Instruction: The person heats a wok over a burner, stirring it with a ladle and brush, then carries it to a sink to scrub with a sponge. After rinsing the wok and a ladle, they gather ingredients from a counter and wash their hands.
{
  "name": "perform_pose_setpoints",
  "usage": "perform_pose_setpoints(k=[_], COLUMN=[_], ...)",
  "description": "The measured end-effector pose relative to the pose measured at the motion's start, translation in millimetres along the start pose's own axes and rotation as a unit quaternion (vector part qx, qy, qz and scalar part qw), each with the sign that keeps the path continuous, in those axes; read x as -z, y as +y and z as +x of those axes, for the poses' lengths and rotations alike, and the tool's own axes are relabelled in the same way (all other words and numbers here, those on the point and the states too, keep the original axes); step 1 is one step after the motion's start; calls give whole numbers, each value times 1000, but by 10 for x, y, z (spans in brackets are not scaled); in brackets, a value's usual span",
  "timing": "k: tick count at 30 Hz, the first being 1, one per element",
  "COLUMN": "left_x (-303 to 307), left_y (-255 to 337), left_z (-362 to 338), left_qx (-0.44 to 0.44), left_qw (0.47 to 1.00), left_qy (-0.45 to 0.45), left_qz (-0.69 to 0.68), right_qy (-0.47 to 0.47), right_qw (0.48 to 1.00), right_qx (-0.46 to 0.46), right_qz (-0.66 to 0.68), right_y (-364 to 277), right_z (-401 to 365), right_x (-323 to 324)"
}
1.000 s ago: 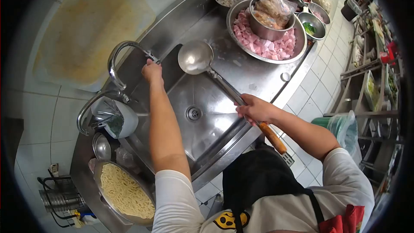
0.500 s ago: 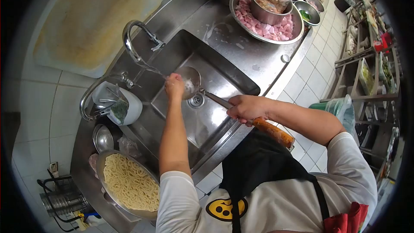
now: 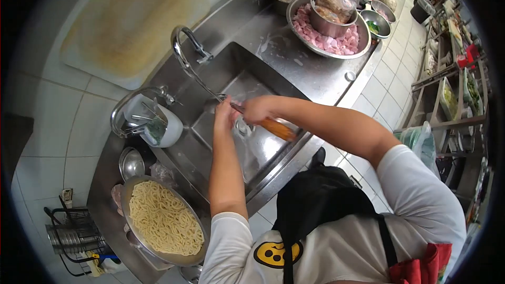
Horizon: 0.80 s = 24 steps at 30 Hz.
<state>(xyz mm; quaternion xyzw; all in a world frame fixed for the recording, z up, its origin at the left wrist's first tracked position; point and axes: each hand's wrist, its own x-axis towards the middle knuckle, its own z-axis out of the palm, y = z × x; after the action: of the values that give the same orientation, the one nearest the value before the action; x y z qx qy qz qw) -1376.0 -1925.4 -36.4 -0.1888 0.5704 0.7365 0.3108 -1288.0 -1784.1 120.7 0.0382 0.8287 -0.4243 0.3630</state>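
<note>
Over the sink [image 3: 184, 150], my right hand [image 3: 258, 109] is closed around the shaft of a ladle with an orange-brown wooden handle [image 3: 279, 129]. My left hand [image 3: 225, 114] is closed at the ladle's other end, by its bowl [image 3: 211, 105], which is mostly hidden and blurred. From the curved faucet [image 3: 181, 55] a stream of water falls onto this end, beside my left fingers. Below my hands is the sink drain [image 3: 242, 128], partly covered.
Left of the sink stand a white bucket [image 3: 171, 129] with utensils, a metal bowl [image 3: 131, 164] and a large pan of noodles [image 3: 163, 218]. Up right are a basin of raw meat chunks [image 3: 344, 47] and several bowls. A cutting board [image 3: 134, 21] leans on the wall.
The ladle has swung from bowl facing up to tilted under the water, its handle drawn in over the sink. My right hand has moved left, close to my left hand.
</note>
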Motion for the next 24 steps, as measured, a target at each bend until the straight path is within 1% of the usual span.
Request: perform_pose_setpoints(k=[2,3,6,7,8,9,10,11,14,15,16,17,19,20,21,22,24], left_x=[192,6,183,-155,-255,-304,-340,-385,-676,-639,-645,-680,-686,-677,-630,-696,-597], left_y=[19,188,373,644,769,852,906,961,1065,1083,1125,1153,1295,1356,1350,1431,1307], left_z=[181,-116,80,-485,-694,-833,-965,-1091,-1202,-1067,-965,-865,-784,-725,-584,-752,-655], left_qx=[-10,-43,-88,-109,-134,-157,-178,-203,-329,-394,-438,-447,-442,-438,-430,-251,-277], left_qw=[989,985,978,974,972,969,964,961,932,869,760,733,772,789,825,948,960], left_qy=[-98,-70,-78,20,49,79,110,126,154,191,217,267,197,158,135,58,32], left_qz=[-107,-153,-171,-196,-185,-175,-166,-137,18,230,428,438,412,400,341,185,6], right_qy=[-4,-7,-25,-39,-56,-84,-112,-139,-90,-194,-315,-232,-53,-42,-30,-18,-16], right_qw=[996,988,944,921,894,828,747,654,649,556,446,475,515,535,552,569,562], right_qx=[15,27,65,76,87,69,45,18,86,222,333,264,125,128,129,130,102], right_qz=[90,149,321,379,435,550,654,744,750,777,769,807,846,834,823,812,820], right_y=[-30,-83,-294,-345,-382,-325,-221,-220,-368,-258,-227,-213,-380,-424,-447,-467,-526], right_z=[622,774,1069,1192,1349,1669,2084,2312,1804,1944,1949,1960,1632,1492,1358,1239,1154], right_x=[-9,6,83,47,7,-34,-94,-140,-157,-217,-252,-290,-201,-180,-194,-180,-191])
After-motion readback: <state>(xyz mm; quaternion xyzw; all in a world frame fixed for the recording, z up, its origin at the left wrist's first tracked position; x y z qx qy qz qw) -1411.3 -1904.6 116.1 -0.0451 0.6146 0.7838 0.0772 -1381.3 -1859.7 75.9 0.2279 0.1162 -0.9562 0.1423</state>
